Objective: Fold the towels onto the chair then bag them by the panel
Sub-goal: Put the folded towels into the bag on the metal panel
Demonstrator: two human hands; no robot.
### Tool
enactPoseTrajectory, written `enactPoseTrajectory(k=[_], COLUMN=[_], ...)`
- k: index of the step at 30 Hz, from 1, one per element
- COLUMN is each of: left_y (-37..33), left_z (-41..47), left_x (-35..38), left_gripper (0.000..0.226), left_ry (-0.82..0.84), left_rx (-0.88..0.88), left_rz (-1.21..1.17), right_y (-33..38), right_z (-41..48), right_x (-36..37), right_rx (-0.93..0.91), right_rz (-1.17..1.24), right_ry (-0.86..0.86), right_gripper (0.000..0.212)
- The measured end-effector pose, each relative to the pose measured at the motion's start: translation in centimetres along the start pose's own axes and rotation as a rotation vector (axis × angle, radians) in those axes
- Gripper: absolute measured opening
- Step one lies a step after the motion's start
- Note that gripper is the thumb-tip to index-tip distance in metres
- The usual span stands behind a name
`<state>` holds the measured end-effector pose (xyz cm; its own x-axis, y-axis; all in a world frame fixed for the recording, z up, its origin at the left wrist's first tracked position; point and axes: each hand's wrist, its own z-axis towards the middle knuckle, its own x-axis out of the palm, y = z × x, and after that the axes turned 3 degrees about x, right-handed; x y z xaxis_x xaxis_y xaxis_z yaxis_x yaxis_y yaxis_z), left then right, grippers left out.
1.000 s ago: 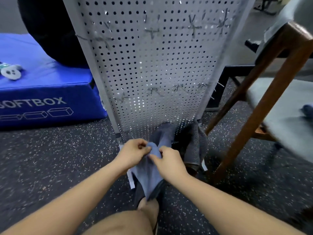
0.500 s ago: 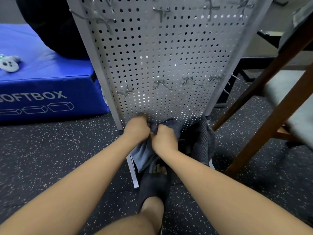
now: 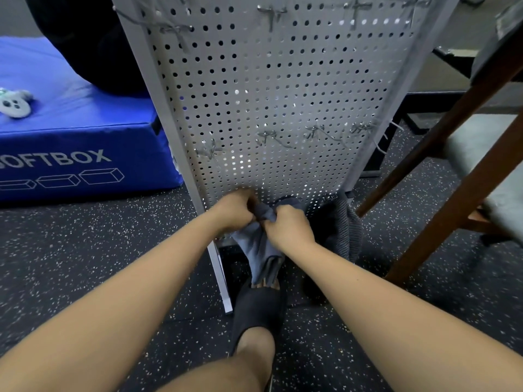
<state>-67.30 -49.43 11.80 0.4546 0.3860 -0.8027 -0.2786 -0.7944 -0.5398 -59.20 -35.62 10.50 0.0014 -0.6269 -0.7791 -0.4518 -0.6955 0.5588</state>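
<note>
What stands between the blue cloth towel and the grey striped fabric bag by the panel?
Nothing visible: left hand and right hand grip the blue cloth towel right beside the grey striped fabric bag, at the perforated metal panel's foot.

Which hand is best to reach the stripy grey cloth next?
Probably the right hand: it grips the blue towel right beside the stripy grey cloth; the left hand is farther.

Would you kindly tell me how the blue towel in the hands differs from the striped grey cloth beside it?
The blue towel is plain and lighter; the grey cloth is darker with stripes. The blue towel hangs gripped by the left hand and right hand; the grey cloth slumps unheld. Both are fabric at the foot of the panel.
</note>
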Motion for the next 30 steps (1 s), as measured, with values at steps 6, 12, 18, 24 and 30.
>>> enactPoseTrajectory(k=[6,12,18,24,30], left_y=[1.2,1.1,1.3,2.5,1.8], left_z=[-0.6,0.3,0.8,0.4,1.5], left_x=[0.7,0.1,-0.1,0.4,0.2], left_gripper=[0.019,0.022,0.029,0.020,0.024], left_ry=[0.024,0.107,0.044,0.011,0.001], left_rx=[-0.015,0.016,0.043,0.045,0.103], left_rz=[-0.217,-0.183,0.042,-0.161,0.087], right_y=[0.2,1.6,2.2,1.9,2.5], right_z=[0.8,0.7,-0.7,-1.6,-1.5], right_x=[-1.2,-1.8,-0.3,0.5,0.8], right_rx=[-0.019,-0.074,-0.147,-0.084,-0.113], right_rz=[-0.082,-0.236,-0.260,-0.141,-0.196], right_ry=[0.176,0.220,0.120,0.016,0.009], right_gripper=[0.026,0.037,0.026,0.027,0.023])
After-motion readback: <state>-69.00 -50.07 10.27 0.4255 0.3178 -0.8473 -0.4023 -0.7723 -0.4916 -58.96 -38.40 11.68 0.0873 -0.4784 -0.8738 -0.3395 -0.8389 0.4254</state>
